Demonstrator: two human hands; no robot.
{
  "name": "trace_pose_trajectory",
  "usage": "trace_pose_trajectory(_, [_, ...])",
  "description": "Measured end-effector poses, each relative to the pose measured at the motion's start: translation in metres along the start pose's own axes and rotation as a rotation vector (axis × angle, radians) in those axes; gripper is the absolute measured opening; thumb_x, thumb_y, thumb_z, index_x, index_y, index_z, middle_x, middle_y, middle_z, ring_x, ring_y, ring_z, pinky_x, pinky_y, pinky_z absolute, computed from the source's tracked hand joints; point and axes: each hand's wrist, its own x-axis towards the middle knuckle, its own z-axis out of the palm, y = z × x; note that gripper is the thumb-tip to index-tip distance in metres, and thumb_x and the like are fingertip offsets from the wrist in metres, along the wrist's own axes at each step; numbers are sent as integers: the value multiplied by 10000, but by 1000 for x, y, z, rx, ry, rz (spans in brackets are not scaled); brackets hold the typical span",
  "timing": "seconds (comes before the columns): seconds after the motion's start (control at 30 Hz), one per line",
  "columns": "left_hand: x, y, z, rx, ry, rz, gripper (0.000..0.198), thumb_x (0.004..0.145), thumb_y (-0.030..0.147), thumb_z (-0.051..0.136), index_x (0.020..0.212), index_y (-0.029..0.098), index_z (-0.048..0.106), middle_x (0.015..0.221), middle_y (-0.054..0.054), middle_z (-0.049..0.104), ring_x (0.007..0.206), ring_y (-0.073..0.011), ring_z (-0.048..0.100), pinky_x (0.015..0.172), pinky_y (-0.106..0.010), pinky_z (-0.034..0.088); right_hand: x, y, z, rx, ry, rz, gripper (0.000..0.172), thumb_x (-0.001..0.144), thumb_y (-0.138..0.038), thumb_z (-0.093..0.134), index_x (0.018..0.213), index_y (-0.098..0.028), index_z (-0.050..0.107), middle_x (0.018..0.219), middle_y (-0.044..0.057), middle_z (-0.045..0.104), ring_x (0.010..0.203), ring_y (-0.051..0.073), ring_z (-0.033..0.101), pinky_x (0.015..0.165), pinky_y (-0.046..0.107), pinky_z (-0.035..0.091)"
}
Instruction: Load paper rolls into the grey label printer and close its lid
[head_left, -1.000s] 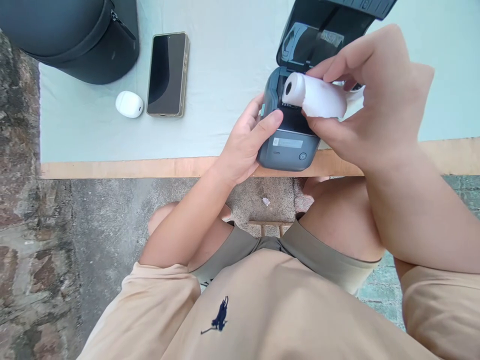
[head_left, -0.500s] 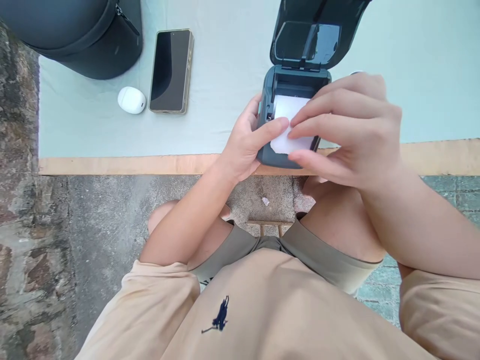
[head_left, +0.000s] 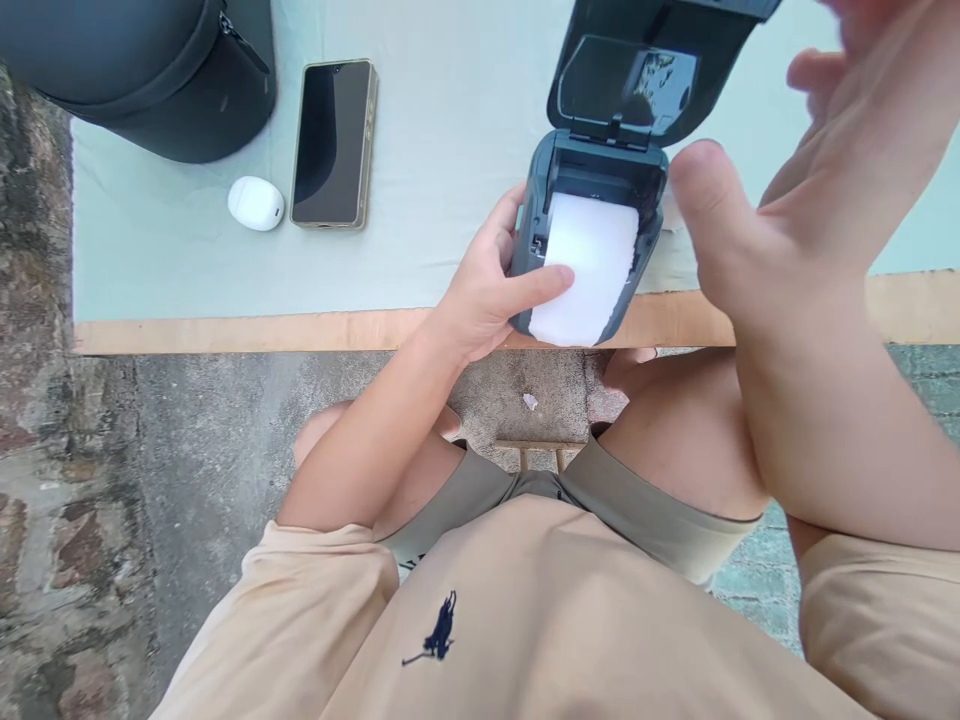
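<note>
A dark portable receipt printer is gripped from its left side by my left hand, over the table's front edge. Its hinged lid stands open at the far end. White paper from a roll lies in the printer's bay and reaches over its near edge. My left thumb presses on that paper. To the right of the lid my right hand is raised, slightly blurred, with thumb and fingers apart and nothing in it. A small pale object behind my right thumb is mostly hidden.
A smartphone and a white earbud case lie on the table's pale cloth. A black zipped bag stands at the far left corner. A wooden strip runs along the front edge.
My right hand has let go of the paper and moved up and to the right, opening. The paper now extends further over the printer's near edge. My left hand keeps its hold.
</note>
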Motion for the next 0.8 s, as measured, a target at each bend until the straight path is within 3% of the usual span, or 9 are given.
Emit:
trace_pose_trajectory(0.07, [-1, 0, 3, 0, 29, -6, 633, 675, 326, 833, 1241, 236, 567, 1140, -41, 711, 1366, -328, 546, 1107, -440, 510, 2, 5, 2, -7, 61, -100, 515, 963, -345, 519, 1387, -571, 333, 1361, -95, 514, 1269, 192, 551, 1023, 413, 456])
trace_pose_trajectory(0.13, [-2, 1, 5, -14, 42, 0, 680, 668, 343, 839, 1274, 230, 550, 1178, -55, 696, 1388, -346, 518, 1129, -466, 484, 4, 9, 5, -36, 109, -175, 423, 950, -349, 528, 1343, -487, 452, 1204, -47, 586, 1116, 177, 608, 890, 364, 511])
trace_pose_trajectory(0.23, [-2, 2, 6, -22, 33, -13, 696, 660, 316, 846, 1281, 227, 546, 1190, -55, 689, 1400, -353, 501, 1136, -471, 473, 5, 11, 7, -77, 71, -261, 283, 900, -386, 555, 1168, -305, 594, 1078, 34, 593, 1104, 213, 573, 797, 355, 524])
trace_pose_trajectory(0.4, [-1, 0, 0, 2, 19, -21, 704, 663, 296, 841, 1294, 256, 531, 1143, -26, 700, 1378, -327, 533, 1091, -443, 516, 5, 10, 6, -81, -66, -374, 246, 816, -353, 613, 1030, -238, 574, 1027, 85, 560, 1046, 218, 555, 883, 422, 528])
trace_pose_trajectory(0.5, [-1, -1, -4, 35, -59, 46, 764, 601, 351, 876, 1281, 263, 539, 1178, -31, 696, 1368, -321, 545, 1043, -393, 557, 3, 10, 6, -33, -153, -394, 210, 815, -335, 582, 1005, -245, 572, 1112, 96, 540, 1084, 228, 562, 802, 406, 534])
trace_pose_trajectory(0.63, [0, -2, -5, 36, -143, 75, 668, 627, 460, 852, 1204, 279, 568, 1186, -22, 701, 1307, -298, 603, 969, -338, 600, 0, 9, 6, -36, -129, -369, 135, 871, -340, 531, 972, -260, 571, 1126, 70, 569, 1091, 215, 593, 853, 416, 549])
trace_pose_trajectory(0.8, [-1, -4, -1, -58, -146, 71, 422, 824, 512, 678, 1137, 237, 609, 1076, -34, 702, 1291, -307, 616, 962, -365, 592, -2, 2, 5, -19, -199, -323, 460, 863, -345, 588, 1307, -274, 491, 1293, 106, 561, 1273, 231, 536, 1002, 435, 530])
